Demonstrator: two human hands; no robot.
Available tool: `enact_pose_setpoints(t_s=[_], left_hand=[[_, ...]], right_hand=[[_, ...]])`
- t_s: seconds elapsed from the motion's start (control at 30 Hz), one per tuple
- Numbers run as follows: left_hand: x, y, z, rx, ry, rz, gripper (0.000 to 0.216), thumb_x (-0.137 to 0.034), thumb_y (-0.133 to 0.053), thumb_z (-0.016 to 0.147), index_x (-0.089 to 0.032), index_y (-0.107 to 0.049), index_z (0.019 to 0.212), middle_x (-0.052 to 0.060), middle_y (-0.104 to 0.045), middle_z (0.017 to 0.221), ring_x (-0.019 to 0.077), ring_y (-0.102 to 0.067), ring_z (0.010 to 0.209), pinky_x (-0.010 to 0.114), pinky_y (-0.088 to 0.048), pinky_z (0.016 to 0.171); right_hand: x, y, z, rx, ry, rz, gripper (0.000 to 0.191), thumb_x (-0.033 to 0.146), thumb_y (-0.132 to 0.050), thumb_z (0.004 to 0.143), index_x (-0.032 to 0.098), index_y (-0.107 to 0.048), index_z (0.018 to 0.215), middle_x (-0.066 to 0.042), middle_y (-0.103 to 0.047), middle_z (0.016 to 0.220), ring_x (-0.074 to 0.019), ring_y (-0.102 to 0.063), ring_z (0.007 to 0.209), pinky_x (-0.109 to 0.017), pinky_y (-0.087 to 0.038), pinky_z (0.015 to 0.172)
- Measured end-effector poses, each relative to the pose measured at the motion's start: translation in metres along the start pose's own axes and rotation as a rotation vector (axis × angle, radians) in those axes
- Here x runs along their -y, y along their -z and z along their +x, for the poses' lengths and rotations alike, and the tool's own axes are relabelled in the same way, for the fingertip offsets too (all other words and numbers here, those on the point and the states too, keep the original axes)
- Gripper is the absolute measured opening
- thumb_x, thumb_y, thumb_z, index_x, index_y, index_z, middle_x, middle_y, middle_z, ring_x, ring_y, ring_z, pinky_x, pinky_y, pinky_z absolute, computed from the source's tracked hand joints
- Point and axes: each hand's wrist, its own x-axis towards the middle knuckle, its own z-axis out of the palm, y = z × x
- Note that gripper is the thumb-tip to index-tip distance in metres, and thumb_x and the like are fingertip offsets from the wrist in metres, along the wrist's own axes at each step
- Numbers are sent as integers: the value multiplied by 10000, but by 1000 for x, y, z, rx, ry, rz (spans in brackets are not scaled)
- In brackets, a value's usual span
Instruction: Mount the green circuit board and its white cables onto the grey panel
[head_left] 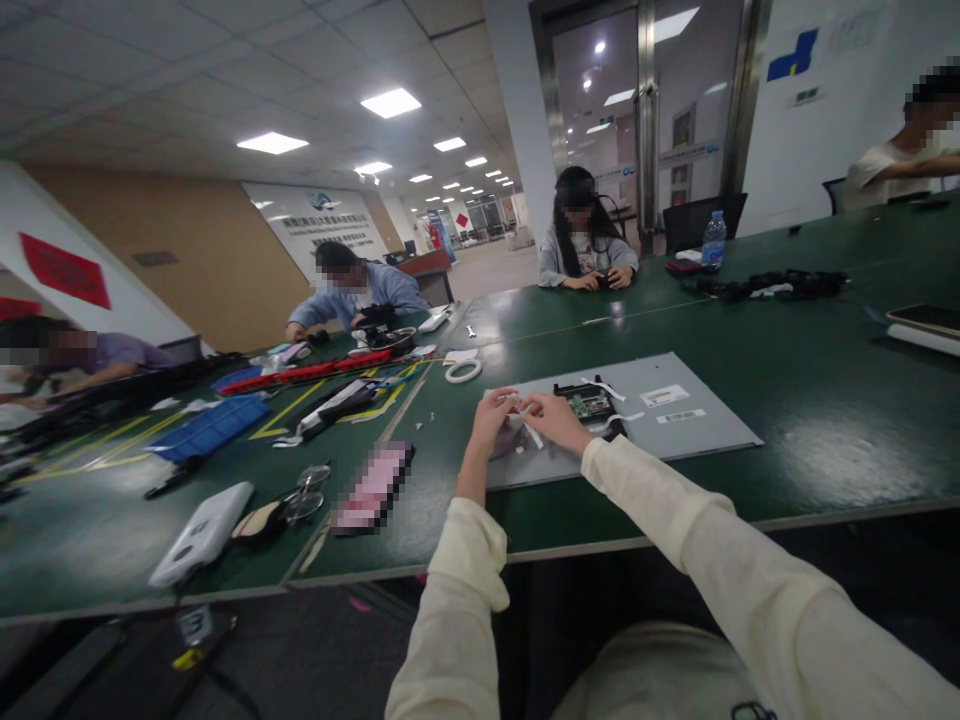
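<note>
As the left hand [491, 412] and right hand [556, 418] meet, their fingers [507, 398] pinch a white strip [534, 432].

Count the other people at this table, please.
4: person in purple far left, person in blue left of centre, person in grey at far centre, person in white top right. Others may sit out of view.

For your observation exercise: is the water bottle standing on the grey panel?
No, the bottle stands on the table, far beyond the panel.

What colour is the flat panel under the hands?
Light grey; the panel shows clearly in the head view.
</note>
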Motion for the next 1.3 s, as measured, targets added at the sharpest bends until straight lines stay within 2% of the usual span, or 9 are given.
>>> enact_pose_setpoints(t_s=[0.17, 0.27, 0.33, 0.4, 0.6, 0.77, 0.93, 1.17, 1.3], left_hand=[[5, 2, 3, -45, -76, 33, 341, -434, -696, 659, -144, -656, 834, 53, -704, 757, 125, -608, 607, 207, -391, 526], [9, 1, 6, -56, -152, 95, 273, -404, -671, 672, -151, -638, 769, 53, -698, 729, 126, -604, 593, 233, -454, 583], [13, 1, 8, -72, -173, 159, 235, -384, -649, 694, -159, -634, 759, 51, -700, 726, 132, -615, 597, 247, -482, 614], [16, 1, 9, -79, -177, 207, 202, -358, -633, 714, -163, -638, 766, 49, -704, 729, 139, -627, 606, 251, -495, 616], [21, 2, 11, -63, -210, 303, 117, -253, -592, 759, -161, -660, 783, 39, -707, 740, 145, -648, 634, 254, -515, 645], [24, 2, 13, -42, -210, 356, 128, -219, -566, 783, -169, -681, 810, 35, -723, 797, 139, -661, 652, 245, -517, 662], [22, 0, 13, -26, -229, 434, 132, -222, -591, 780, -170, -710, 805, 32, -727, 786, 150, -665, 686, 244, -514, 684], [8, -5, 5, -69, -234, 586, 122, -211, -634, 753, -190, -749, 790, 37, -736, 793, 170, -653, 697, 261, -504, 712], [6, -6, 2, -26, -262, 616, 140, -182, -618, 756, -188, -750, 803, 50, -737, 833, 175, -648, 713, 271, -497, 733]], right_hand=[[-6, -7, -4, 77, -21, -57, 146, 162, -608, 840, 161, -688, 961, -18, -716, 840, -107, -641, 593, -222, -489, 706], [-9, -7, -6, 86, 16, -199, 159, 134, -643, 792, 141, -709, 936, -65, -714, 909, -164, -670, 833, -259, -467, 851], [-7, -5, -8, 81, 49, -280, 169, 122, -648, 776, 128, -719, 930, -110, -689, 1032, -195, -624, 1031, -275, -426, 943], [-4, -3, -11, 90, 69, -328, 175, 110, -627, 783, 122, -721, 930, -135, -639, 1157, -197, -580, 1115, -271, -402, 978], [10, -1, -20, 168, 126, -464, 217, 127, -547, 843, 143, -707, 989, -104, -660, 1084, -188, -606, 1027, -272, -420, 937], [18, 0, -22, 244, 230, -540, 280, 130, -489, 891, 139, -690, 1086, -116, -672, 1102, -195, -611, 1045, -282, -417, 947], [23, 5, -24, 259, 208, -660, 300, 199, -425, 959, 157, -708, 1048, -122, -690, 1053, -214, -629, 1021, -304, -442, 908], [26, 9, -25, 307, 191, -752, 291, 210, -447, 955, 165, -733, 981, -121, -705, 986, -232, -640, 1002, -313, -462, 877], [28, 9, -25, 311, 208, -751, 283, 191, -461, 948, 155, -742, 959, -132, -709, 976, -238, -644, 1003, -314, -464, 886]])
